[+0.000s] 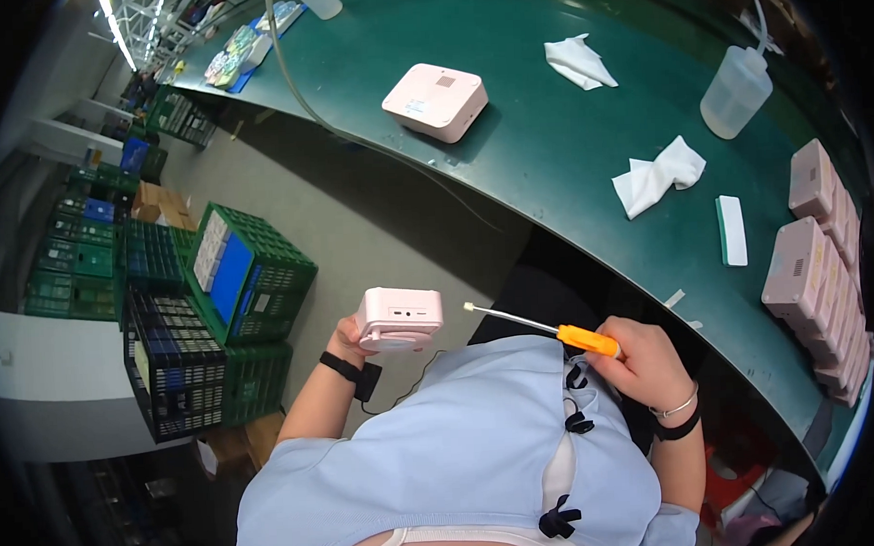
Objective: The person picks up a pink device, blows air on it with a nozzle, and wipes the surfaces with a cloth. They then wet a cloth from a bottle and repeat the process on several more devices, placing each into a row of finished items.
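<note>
My left hand (pixel 347 340) is closed around one end of a small pale pink plastic device (pixel 400 315), its side with small ports facing up toward me. In my right hand (pixel 644 364) is a screwdriver (pixel 586 340) with an orange handle and a thin metal shaft. A small pale piece sits at the shaft's tip, pointing left and a little apart from the device. On the green table beyond, another pink device (pixel 436 102) lies near the edge.
The green table (pixel 539 164) carries two crumpled white cloths (pixel 661 175), a squeeze bottle (pixel 737 91), a white-and-green strip (pixel 732 230) and stacked pink devices (pixel 811 277) at right. Plastic crates (pixel 249 270) stand on the floor to the left. A hose (pixel 290 71) hangs by the table.
</note>
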